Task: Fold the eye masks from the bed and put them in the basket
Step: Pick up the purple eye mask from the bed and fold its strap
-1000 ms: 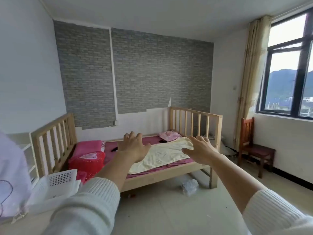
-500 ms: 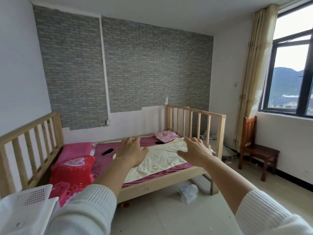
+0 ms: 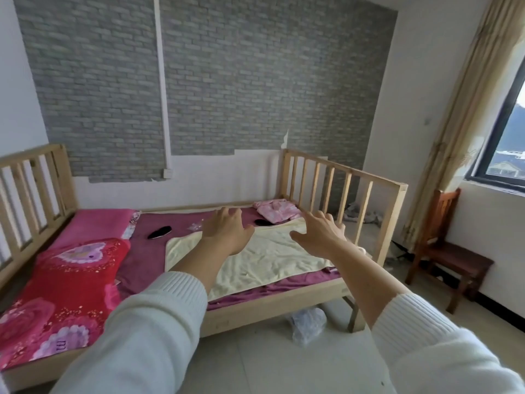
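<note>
Two black eye masks lie on the purple sheet of the wooden bed (image 3: pixel 272 308). One eye mask (image 3: pixel 159 232) is left of centre, near the pink pillow. The other eye mask (image 3: pixel 262 222) shows partly, between my hands beside a pink cloth. My left hand (image 3: pixel 227 230) and my right hand (image 3: pixel 319 233) are stretched out over a cream towel (image 3: pixel 264 260), fingers spread, holding nothing. Both hands hover in the air, apart from the masks. The basket is out of view.
A red flowered blanket (image 3: pixel 62 294) and a pink pillow (image 3: pixel 96 226) cover the bed's left part. A crumpled pink cloth (image 3: pixel 277 209) lies near the slatted end rail (image 3: pixel 341 194). A wooden chair (image 3: pixel 449 251) stands at the right under the window. A plastic bag (image 3: pixel 308 324) lies on the floor.
The view has moved closer to the bed and turned left and down; the white basket at the lower left has left the frame. Both hands stay outstretched and spread.
</note>
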